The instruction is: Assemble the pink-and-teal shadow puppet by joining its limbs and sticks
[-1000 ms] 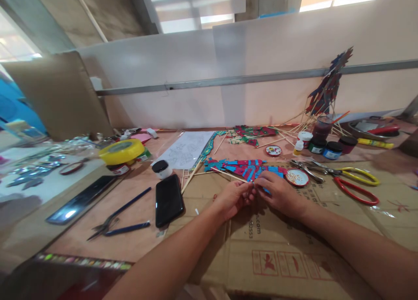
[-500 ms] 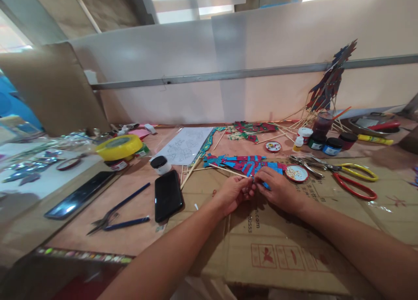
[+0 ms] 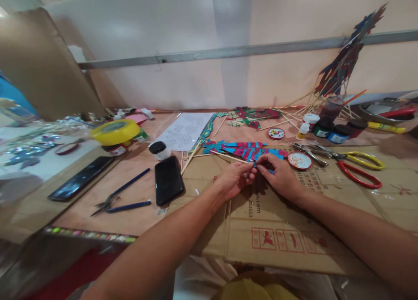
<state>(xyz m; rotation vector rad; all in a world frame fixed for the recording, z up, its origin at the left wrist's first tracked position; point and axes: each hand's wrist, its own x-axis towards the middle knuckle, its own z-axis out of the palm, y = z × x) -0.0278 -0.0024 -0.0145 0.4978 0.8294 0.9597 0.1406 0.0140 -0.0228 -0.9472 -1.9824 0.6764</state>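
The left hand (image 3: 235, 178) pinches a thin stick (image 3: 228, 156) while the right hand (image 3: 282, 174), its hold unclear, stays at the stick's end as the view dips, suggesting continued fine work.

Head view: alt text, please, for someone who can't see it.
Left hand and right hand meet at the fingertips over cardboard, at one end of a thin stick. Red-and-blue cut-out shapes lie just beyond; a phone and pliers lie to the left, shears to the right.
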